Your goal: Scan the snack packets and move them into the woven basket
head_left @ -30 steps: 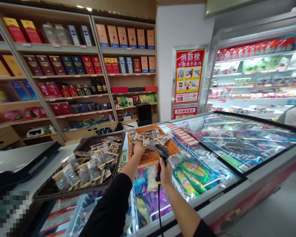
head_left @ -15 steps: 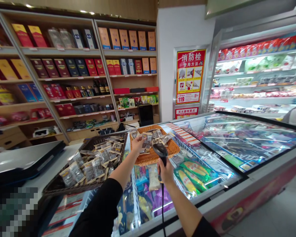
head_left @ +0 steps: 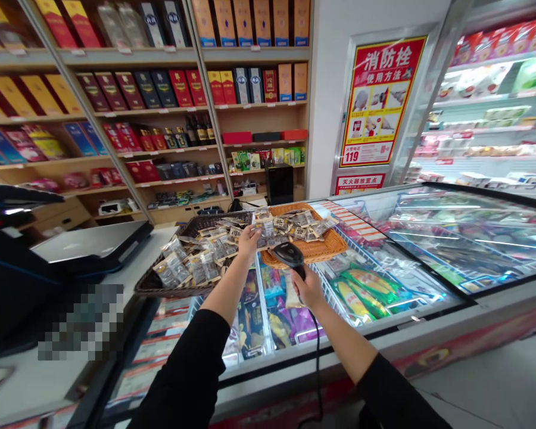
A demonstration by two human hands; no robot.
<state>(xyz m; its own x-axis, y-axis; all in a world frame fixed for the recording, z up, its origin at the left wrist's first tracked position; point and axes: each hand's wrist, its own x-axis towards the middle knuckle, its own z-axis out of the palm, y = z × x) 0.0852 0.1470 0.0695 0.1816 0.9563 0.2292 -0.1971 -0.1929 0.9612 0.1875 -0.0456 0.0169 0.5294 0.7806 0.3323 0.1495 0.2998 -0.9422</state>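
Observation:
My left hand (head_left: 249,239) pinches a small clear packet (head_left: 265,231) with dark contents, above the left side of an orange wicker basket (head_left: 335,244). More such packets (head_left: 304,225) lie in that basket. Wrapped around the handle of a black barcode scanner (head_left: 288,254), my right hand (head_left: 309,287) keeps its head close below the packet. A cable (head_left: 318,351) hangs down from the scanner. Left of my left hand, a dark brown wicker basket (head_left: 149,285) holds several similar packets (head_left: 205,267).
Both baskets rest on a glass-topped chest freezer (head_left: 250,372) with bagged goods inside. A counter (head_left: 18,387) with a dark machine (head_left: 13,280) and a flat silver-topped device (head_left: 89,241) stands at left. Shelves (head_left: 161,113) of boxes line the back wall. At right is a lit display fridge (head_left: 495,128).
The camera view has shifted, so the shelves sit higher and the baskets farther right. The orange basket shows more packets on its right side. My right hand still holds the scanner.

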